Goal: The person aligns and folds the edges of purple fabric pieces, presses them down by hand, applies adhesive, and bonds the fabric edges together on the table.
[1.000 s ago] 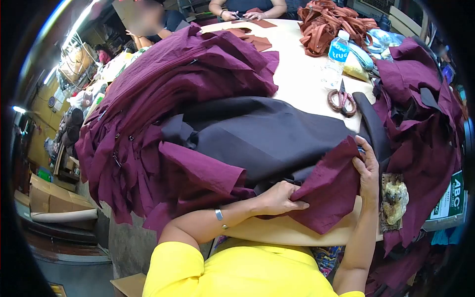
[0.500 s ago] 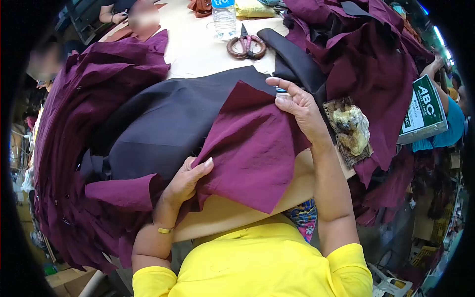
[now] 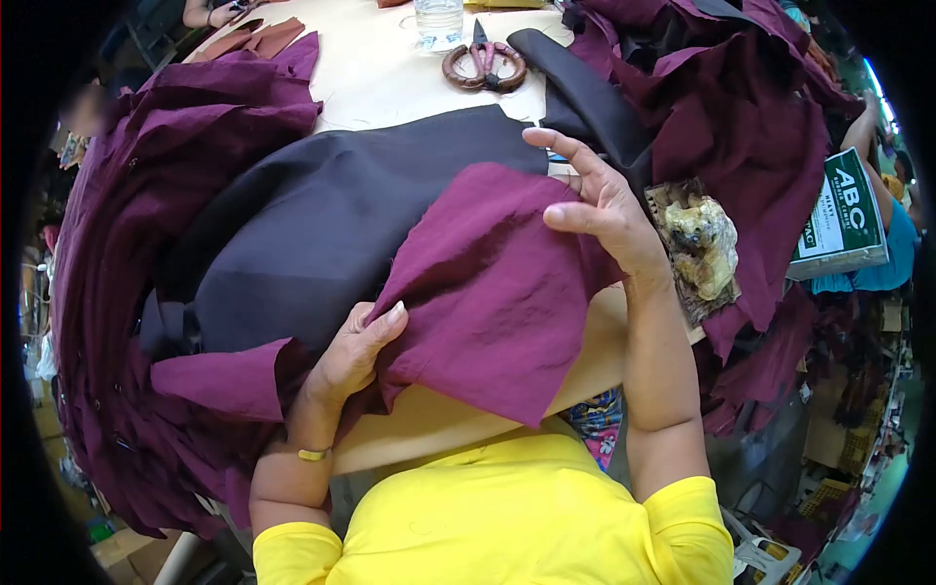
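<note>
Tabletop (image 3: 370, 78) Piled With Maroon and Black Cloth as One Hand Loosens

A worker in a yellow shirt (image 3: 507, 517) handles a maroon panel (image 3: 487, 302) at the near edge. The left hand (image 3: 353, 361) has its left edge pinched, thumb on top, fingers closed beneath. The right hand (image 3: 604, 219) is spread wide at the panel's far right, thumb and forefinger well apart; whether the partly hidden fingers touch cloth cannot be told. Moments earlier the far corner rose to a sharp point; now it has curled over, leaving the panel apparently slack and chiefly in the left hand's keeping. Black cloth (image 3: 312, 224) lies just beyond, between a maroon stack (image 3: 117, 312) at left and a maroon heap (image 3: 721, 136) at right. Farther off sit scissors (image 3: 485, 73) and a clear bottle (image 3: 439, 26); at far left, another person's hand (image 3: 224, 14).
</note>
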A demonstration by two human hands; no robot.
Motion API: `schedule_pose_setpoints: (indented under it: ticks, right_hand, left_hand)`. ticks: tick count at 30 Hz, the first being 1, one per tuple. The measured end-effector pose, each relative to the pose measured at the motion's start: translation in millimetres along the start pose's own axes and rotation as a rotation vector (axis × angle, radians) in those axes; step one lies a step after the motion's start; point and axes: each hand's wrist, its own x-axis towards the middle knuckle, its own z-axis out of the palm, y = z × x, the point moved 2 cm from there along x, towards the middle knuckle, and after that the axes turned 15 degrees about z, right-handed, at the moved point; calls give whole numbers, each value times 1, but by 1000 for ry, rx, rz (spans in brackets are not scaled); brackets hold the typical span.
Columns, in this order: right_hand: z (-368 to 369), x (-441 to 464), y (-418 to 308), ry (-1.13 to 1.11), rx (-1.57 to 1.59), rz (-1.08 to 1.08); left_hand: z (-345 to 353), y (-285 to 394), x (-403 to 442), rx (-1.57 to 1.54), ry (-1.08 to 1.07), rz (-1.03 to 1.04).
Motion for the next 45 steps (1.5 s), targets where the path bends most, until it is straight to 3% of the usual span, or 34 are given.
schedule_pose_setpoints:
  ticks: [6,8,10,11,13,16,18,21,24,25,26,28,30,32,33,36,38,40,41,42,43,45]
  right_hand:
    - [6,2,1,103,-280,-61]
    - [1,2,4,68,-6,64]
    - [-6,7,9,148,-76,-79]
    - [-2,4,7,64,43,-34]
    - [-5,6,10,115,39,-36]
    - [-12,8,13,118,82,-52]
    - [-14,7,7,183,115,-106]
    - [-38,2,-2,288,241,-323]
    - [-84,-2,3,424,260,-479]
    - [-85,-1,1,611,113,-488]
    - [-85,1,-1,935,-422,-562]
    - [-46,-7,-10,1118,-1049,-490]
    - [-8,-7,-18,1174,-1335,-752]
    - [37,-14,-17,966,-1302,-887]
    - [56,-15,-3,703,-1141,-892]
    - [142,-36,16,-140,-1324,-697]
    - [168,-47,47,-309,-1316,-557]
    - [169,-44,65,-264,-1289,-539]
    - [169,-43,65,-307,-1391,-521]
    - [164,-42,64,-347,-1493,-499]
    - [160,-41,63,-387,-1596,-474]
    - [159,-39,41,-515,-1314,-348]
  left_hand:
    - [20,19,1,360,-76,-238]
    - [35,18,5,462,-132,-42]
    - [30,6,8,671,-250,201]
    - [36,5,2,813,-269,239]
    - [40,1,-5,1192,-372,256]
    - [57,14,-27,1419,-430,435]
    - [56,34,-39,1534,-347,723]
    - [46,86,-68,1811,-141,711]
    - [31,121,-102,2262,117,479]
    - [20,124,-110,2329,202,405]
    - [7,125,-116,2332,260,327]
    - [-31,114,-124,2224,340,205]
    - [-65,99,-129,2043,374,92]
    - [-91,80,-130,1981,359,241]
    - [-98,75,-129,1949,352,314]
    - [-107,77,-125,1927,347,429]
    - [-110,82,-121,1933,308,411]
    - [-113,89,-116,1938,275,393]
    - [-119,89,-113,1519,318,485]
    - [-101,98,-111,1443,411,489]
    - [-100,107,-108,1314,342,442]
    - [-99,126,-98,1205,226,451]
